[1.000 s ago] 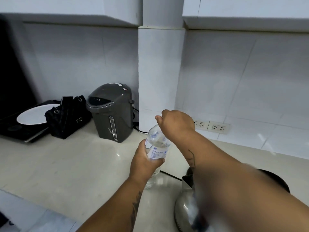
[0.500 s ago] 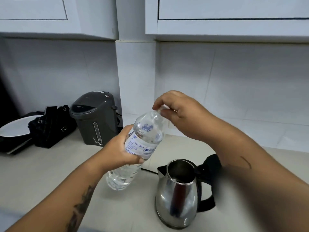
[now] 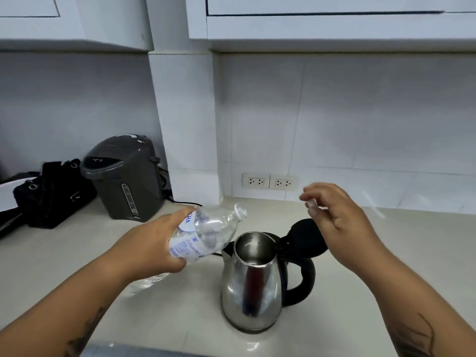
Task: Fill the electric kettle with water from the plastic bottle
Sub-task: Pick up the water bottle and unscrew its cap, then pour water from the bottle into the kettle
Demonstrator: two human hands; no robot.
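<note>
A steel electric kettle point(image 3: 251, 287) with a black handle stands on the counter, its black lid point(image 3: 306, 237) flipped open to the right. My left hand point(image 3: 152, 247) grips a clear plastic water bottle point(image 3: 206, 234) around its labelled middle. The bottle is tilted, its uncapped neck pointing up and right, just left of and above the kettle's mouth. My right hand point(image 3: 334, 217) hovers to the right above the lid, pinching a small white bottle cap point(image 3: 312, 203) between its fingertips.
A grey hot-water dispenser point(image 3: 126, 176) and a black bag point(image 3: 51, 194) stand at the back left of the pale counter point(image 3: 360, 292). Two wall sockets point(image 3: 270, 181) sit low on the tiled wall behind the kettle. White cabinets hang overhead.
My right hand has taken the cap off the bottle and moved away to the right. My left hand has tilted the bottle further towards the kettle's mouth.
</note>
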